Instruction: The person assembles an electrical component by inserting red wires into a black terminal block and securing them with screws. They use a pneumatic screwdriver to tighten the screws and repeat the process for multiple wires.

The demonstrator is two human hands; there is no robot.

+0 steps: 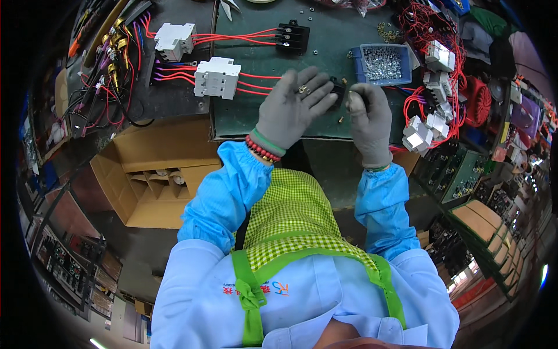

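Note:
My left hand (290, 104), in a grey glove, is open with its palm up and fingers stretched out. A few small brass-coloured pieces (302, 89) lie on it near the base of the fingers. My right hand (369, 125), also gloved, is closed in a pinch. Between its thumb and forefinger shows a tiny brass-coloured piece (350, 93), too small to name. Beyond the left fingers sits a black terminal block (337, 85), partly hidden by them. Red wires (253, 86) run toward it from a white circuit breaker (217, 78).
A second breaker (174, 41) is wired to another black terminal block (292, 37). The blue tray (382, 64) holds many small metal parts. More wired breakers (437, 56) pile up at the right, with tangled wires (110, 70) at the left. An open cardboard box (154, 174) stands below the table's edge.

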